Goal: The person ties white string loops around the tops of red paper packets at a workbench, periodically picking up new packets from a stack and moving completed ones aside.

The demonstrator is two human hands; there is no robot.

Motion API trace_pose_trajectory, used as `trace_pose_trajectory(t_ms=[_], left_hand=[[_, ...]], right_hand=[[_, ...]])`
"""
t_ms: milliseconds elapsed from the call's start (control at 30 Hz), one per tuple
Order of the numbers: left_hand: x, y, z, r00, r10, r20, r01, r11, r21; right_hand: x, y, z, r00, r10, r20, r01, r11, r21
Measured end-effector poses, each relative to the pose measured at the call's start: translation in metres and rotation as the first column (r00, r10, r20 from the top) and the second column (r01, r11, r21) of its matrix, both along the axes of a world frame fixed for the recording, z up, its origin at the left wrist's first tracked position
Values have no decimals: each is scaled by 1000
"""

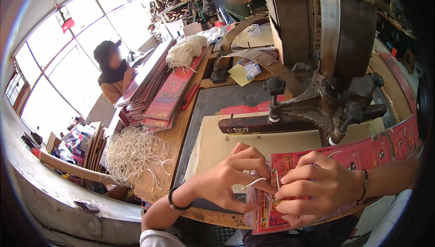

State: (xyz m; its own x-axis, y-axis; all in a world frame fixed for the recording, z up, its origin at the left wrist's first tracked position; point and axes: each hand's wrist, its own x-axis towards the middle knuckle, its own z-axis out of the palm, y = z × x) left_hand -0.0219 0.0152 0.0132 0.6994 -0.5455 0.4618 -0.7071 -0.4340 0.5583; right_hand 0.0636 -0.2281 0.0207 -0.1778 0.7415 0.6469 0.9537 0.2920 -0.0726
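Both hands meet over a red printed paper bag (317, 174) at the bench (181, 133) front edge. Right hand (317, 188) grips the bag; left hand (231, 179) pinches a white cord (253, 183) pointing rightward toward the bag's eyelet.

The scene is lit by daylight from the large windows (68, 52) at the upper left of the frame, which are blown out to near white. The table (176, 133) in the middle is evenly and brightly lit, with soft shadows cast under the hands at the lower centre. The machine (326, 43) at the upper right is left darker. Straight edges are bent strongly toward the rim, and the corners are blacked out. Two faces at the top are blurred.
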Motion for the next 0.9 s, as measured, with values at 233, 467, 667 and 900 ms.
trace_pose_trajectory(t_ms=[233,467,667,900], left_hand=[[-8,-5,-7,972,187,138,-193,981,28],[-10,-10,8,972,209,104,-216,975,60],[-15,-10,5,977,91,-192,-91,996,8],[-14,-11,-6,984,107,-142,-113,993,-33]], right_hand=[[1,-5,4,1000,10,-3,-10,999,52],[0,-15,11,996,-43,81,44,999,-14],[-1,-17,17,994,-55,97,55,998,3],[1,-16,13,991,-43,123,43,999,7]])
